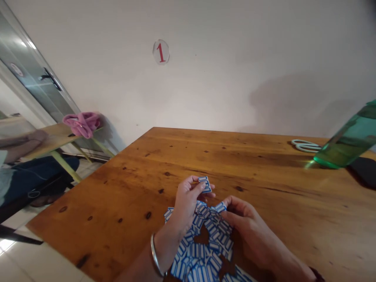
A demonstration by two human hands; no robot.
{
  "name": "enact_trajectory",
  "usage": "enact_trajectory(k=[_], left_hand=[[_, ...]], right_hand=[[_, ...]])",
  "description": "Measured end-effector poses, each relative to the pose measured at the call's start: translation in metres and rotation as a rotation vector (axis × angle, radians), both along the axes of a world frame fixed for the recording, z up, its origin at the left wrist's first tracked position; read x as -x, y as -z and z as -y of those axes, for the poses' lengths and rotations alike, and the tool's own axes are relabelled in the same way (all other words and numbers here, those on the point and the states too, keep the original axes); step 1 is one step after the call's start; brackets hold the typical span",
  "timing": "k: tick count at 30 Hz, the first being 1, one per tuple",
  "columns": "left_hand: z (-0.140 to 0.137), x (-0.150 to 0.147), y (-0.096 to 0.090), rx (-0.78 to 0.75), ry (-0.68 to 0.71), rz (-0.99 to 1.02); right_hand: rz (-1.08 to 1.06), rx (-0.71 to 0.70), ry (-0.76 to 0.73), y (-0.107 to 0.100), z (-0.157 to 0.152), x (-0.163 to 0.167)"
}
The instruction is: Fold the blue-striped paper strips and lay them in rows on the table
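Many small white pieces with blue borders, like paper labels or little cards, lie in a loose pile [199, 250] on the wooden table [141, 164]. Between thumb and fingers, my left hand [188, 199] holds up one or more such blue-and-white cards [205, 184] above the far side of the pile. My right hand [243, 217] pinches another blue-and-white card [220, 206] by its right end, at the pile's upper right edge. The print on the cards is too small to read. My left forearm hides part of the pile.
At the right stand a green translucent bottle [346, 137], a coiled white cable [305, 146] and a dark phone-like object [364, 171]. Leftward, a person's arm [23, 145] rests on a second table, which also bears a pink cloth [84, 123]. A wall [220, 90] rises behind.
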State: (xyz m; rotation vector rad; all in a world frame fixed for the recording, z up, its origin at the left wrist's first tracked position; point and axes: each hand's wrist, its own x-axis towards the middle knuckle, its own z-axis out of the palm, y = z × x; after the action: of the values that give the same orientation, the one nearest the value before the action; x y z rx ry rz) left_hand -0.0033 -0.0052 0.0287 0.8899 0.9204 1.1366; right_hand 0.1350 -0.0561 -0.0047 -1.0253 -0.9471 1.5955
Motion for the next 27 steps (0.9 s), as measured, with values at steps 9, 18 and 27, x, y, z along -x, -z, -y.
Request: enact_trajectory(k=[9,18,27], left_hand=[[0.005,-0.005,0.002,0.003,0.054,-0.042],[0.002,-0.014,0.015,-0.007,0.052,-0.033],[0.011,-0.021,0.014,-0.016,0.147,-0.056]], right_hand=[[-0.049,0.033,0.088,0.003,-0.003,-0.004],[0.113,-0.138,0.155,-0.01,-0.001,-0.001],[0.442,-0.276,0.282,-0.009,-0.003,-0.004]])
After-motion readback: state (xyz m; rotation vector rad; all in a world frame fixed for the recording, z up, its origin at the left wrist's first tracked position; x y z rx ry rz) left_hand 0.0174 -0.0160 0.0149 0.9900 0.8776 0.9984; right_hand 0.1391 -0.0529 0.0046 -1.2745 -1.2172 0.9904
